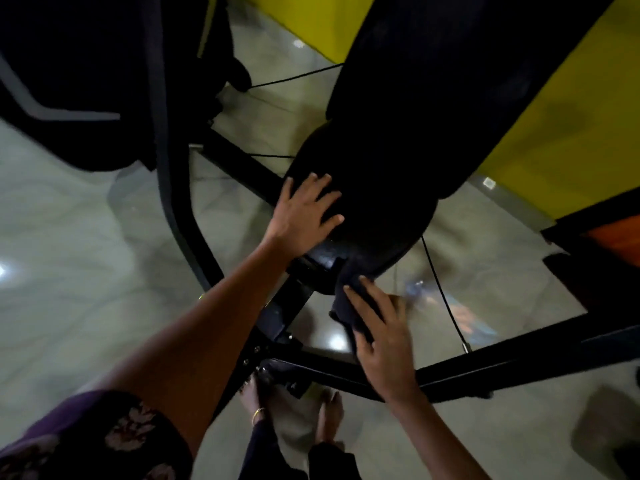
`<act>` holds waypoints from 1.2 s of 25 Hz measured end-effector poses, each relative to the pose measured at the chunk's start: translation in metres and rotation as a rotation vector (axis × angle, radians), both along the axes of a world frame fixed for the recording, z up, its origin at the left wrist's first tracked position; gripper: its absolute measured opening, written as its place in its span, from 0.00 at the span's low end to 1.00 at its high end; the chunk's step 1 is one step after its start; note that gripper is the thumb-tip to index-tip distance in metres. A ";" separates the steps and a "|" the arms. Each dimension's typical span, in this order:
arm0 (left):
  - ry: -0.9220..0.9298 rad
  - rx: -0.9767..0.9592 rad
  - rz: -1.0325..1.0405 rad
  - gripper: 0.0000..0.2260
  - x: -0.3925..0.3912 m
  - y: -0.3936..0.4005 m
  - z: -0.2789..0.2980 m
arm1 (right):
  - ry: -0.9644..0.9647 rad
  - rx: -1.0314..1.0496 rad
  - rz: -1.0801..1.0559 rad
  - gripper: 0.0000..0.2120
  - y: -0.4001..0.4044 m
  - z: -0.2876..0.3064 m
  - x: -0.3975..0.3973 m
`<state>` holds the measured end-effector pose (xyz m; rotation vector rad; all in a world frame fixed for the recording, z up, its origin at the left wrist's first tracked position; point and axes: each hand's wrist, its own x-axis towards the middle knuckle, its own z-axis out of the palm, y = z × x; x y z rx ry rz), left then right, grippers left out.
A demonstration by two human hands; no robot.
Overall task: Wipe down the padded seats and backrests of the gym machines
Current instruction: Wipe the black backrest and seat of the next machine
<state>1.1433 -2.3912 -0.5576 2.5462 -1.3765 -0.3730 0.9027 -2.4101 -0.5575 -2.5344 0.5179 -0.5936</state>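
Seat pad point(377, 216) lies just ahead of her right hand point(384, 344) gripping the dark cloth point(349, 306), left hand point(304, 213) flat on it.

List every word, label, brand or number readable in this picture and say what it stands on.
None can be read. The black padded seat, the backrest, the machine frame and the yellow wall show no lettering. The dark cloth under the right hand is plain. The picture is dim and blurred.
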 end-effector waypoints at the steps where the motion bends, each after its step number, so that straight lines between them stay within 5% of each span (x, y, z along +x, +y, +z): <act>1: 0.067 -0.024 0.129 0.24 0.007 0.020 -0.003 | 0.007 -0.151 0.073 0.23 -0.011 0.003 -0.002; 4: 0.567 -0.211 0.381 0.25 0.014 0.062 -0.011 | -0.007 -0.486 0.148 0.24 -0.033 0.003 0.019; 9: 0.829 -0.365 0.498 0.25 0.012 0.062 -0.019 | 0.170 -0.689 0.318 0.27 -0.035 -0.023 0.043; 14: 0.906 -0.431 0.595 0.23 0.021 0.064 -0.024 | 0.233 -0.801 0.474 0.27 0.007 -0.013 0.120; 21: 0.956 -0.422 0.586 0.22 0.028 0.069 -0.011 | 0.220 -0.935 0.700 0.28 -0.059 -0.020 0.040; 27: 0.952 -0.392 0.575 0.21 0.034 0.068 -0.012 | 0.301 -0.757 0.747 0.26 -0.017 -0.008 0.129; 30: 1.159 -0.653 0.831 0.15 0.008 0.066 0.004 | 0.307 -0.660 0.896 0.25 -0.052 -0.004 0.101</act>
